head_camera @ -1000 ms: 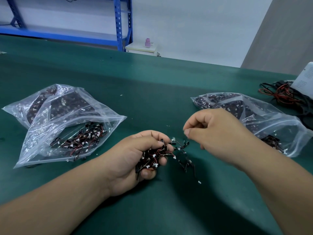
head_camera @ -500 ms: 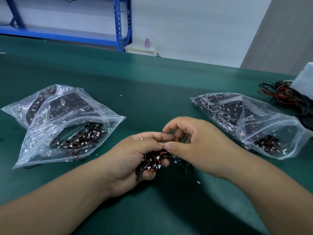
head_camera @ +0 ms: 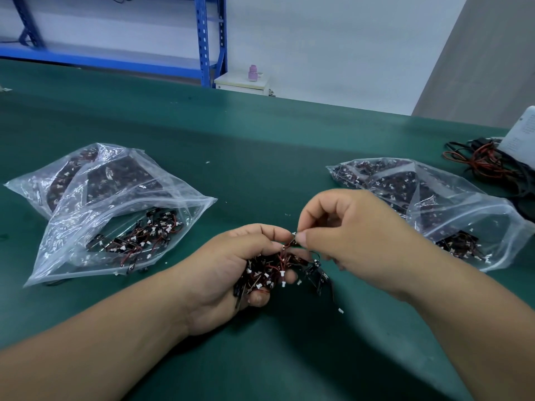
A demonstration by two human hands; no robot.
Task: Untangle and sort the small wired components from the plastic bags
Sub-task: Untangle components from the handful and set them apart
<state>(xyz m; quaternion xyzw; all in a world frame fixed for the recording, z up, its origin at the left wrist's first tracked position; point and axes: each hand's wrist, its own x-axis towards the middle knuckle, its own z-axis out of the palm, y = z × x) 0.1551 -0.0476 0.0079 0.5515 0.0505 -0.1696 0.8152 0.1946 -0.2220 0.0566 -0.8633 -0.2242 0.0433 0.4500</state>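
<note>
My left hand (head_camera: 228,273) cups a tangled clump of small wired components (head_camera: 269,273), black parts with red wires and white plugs, low over the green table. My right hand (head_camera: 350,235) pinches one component's white plug (head_camera: 294,234) at the top of the clump with thumb and forefinger. A few components (head_camera: 318,277) hang loose from the clump toward the table. A clear plastic bag (head_camera: 115,224) with more components lies open to the left. Another clear bag (head_camera: 451,209) of components lies to the right.
The green table (head_camera: 260,146) stretches far back. A bundle of red and black cables (head_camera: 486,166) and a white paper (head_camera: 521,134) sit at the far right edge. One small white plug (head_camera: 341,311) lies loose on the table. Blue shelving (head_camera: 205,39) stands behind.
My right hand first dipped into the clump beside my left hand, then lifted slightly with one component's plug pinched. My left hand stayed in place holding the clump.
</note>
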